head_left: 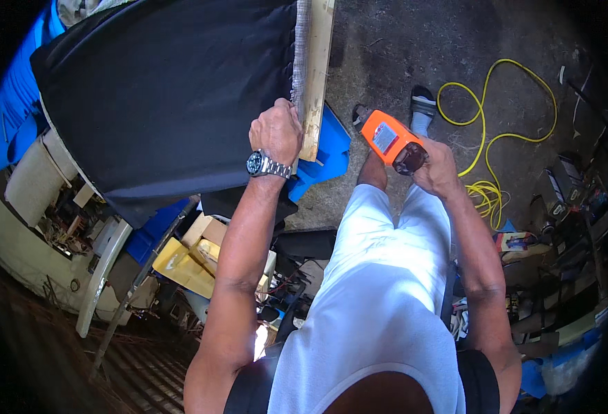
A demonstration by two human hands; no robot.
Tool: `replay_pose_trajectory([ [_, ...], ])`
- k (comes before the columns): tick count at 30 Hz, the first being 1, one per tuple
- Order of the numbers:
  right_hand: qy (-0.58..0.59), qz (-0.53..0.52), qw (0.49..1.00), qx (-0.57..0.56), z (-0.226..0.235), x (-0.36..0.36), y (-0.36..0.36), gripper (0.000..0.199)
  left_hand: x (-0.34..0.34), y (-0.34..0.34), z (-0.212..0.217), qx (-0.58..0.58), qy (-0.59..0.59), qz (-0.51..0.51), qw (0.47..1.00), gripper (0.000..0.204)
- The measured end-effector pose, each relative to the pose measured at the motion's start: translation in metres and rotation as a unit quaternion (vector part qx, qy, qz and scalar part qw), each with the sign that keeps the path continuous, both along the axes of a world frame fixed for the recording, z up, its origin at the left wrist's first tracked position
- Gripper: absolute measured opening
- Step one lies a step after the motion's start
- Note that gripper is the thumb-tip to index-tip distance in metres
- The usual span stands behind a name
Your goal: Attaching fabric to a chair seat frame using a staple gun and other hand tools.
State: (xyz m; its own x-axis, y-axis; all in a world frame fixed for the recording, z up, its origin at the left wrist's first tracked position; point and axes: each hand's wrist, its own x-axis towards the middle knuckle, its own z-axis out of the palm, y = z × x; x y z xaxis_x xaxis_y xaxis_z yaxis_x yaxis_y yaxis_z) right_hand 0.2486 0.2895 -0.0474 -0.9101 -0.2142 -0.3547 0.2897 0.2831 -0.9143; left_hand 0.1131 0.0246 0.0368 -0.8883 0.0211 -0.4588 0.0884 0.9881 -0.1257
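The black cloth [172, 96] is spread out at the upper left of the view, and the left hand [276, 134] is on its right edge near the lower corner, knuckles up and fingers curled under; the fingertips are hidden, so I cannot tell whether they pinch the cloth. A metal watch [269, 165] sits on that wrist, over the same corner. The two hands are apart: the right hand [438, 169] is well to the right of the cloth, wrapped around the near end of an orange tool [390, 138], which points back toward the cloth but does not touch it. Along the cloth's right edge runs a grey strip [301, 48], with a wood board [317, 76] just beyond it. A blue sheet [328, 148] shows beside the board, right of the cloth's lower corner. Farther right of the cloth, a yellow cord [487, 124] lies looped on the floor [380, 41]. Below the cloth is a yellow bin-like thing [179, 265]; left of it, blue sheeting [24, 103] and a beige pad [34, 179].
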Motion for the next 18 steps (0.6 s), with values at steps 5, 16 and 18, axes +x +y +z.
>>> replay_pose_trajectory([
  [5, -0.009, -0.009, 1.0, 0.002, -0.004, 0.005, -0.001, 0.043, 0.003, -0.004, -0.007, 0.015, 0.025, 0.022, 0.999, 0.018],
  [16, 0.085, -0.013, 0.993, -0.079, -0.019, -0.013, -0.043, 0.031, 0.085, -0.057, -0.015, 0.127, 0.037, -0.236, 0.963, 0.051],
  [18, 0.113, 0.003, 0.991, -0.07, -0.022, -0.033, -0.047, 0.034, 0.096, -0.063, -0.032, 0.122, 0.037, -0.225, 0.966, 0.051],
])
